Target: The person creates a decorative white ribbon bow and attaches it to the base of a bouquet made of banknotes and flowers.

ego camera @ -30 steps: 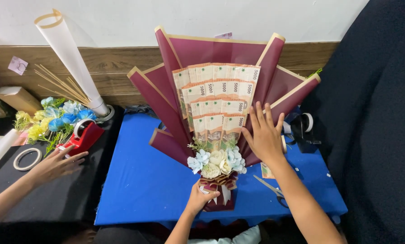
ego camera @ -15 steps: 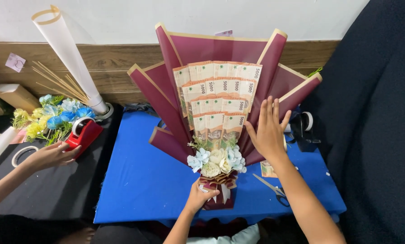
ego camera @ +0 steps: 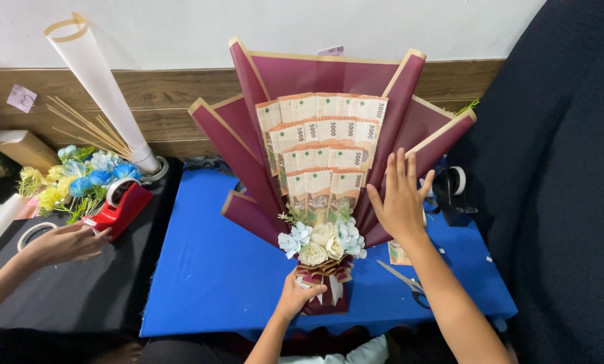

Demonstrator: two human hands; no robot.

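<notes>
A money bouquet (ego camera: pixel 325 168) stands upright on the blue table (ego camera: pixel 207 269): banknotes fanned inside maroon wrapping paper with gold edges, and white and pale blue flowers (ego camera: pixel 322 236) at its neck. My right hand (ego camera: pixel 401 199) lies flat and open against the right side of the wrapping. My left hand (ego camera: pixel 62 244) rests far left on the black surface, its fingertips at the front end of a red tape dispenser (ego camera: pixel 123 209). Another person's hand (ego camera: pixel 296 296) comes from below and grips the bouquet's ribboned base (ego camera: pixel 329 286).
Scissors (ego camera: pixel 403 280) lie on the blue table by my right forearm. A black tape dispenser (ego camera: pixel 450 192) stands behind my right hand. At the left are artificial flowers (ego camera: pixel 79 178), a tape ring (ego camera: pixel 36 234), thin sticks, a white paper roll (ego camera: pixel 103 87) and a cardboard box (ego camera: pixel 22 147).
My right hand has slid slightly up and to the right along the wrapping. My left hand has stayed by the red dispenser, and the other person's grip on the base is unchanged.
</notes>
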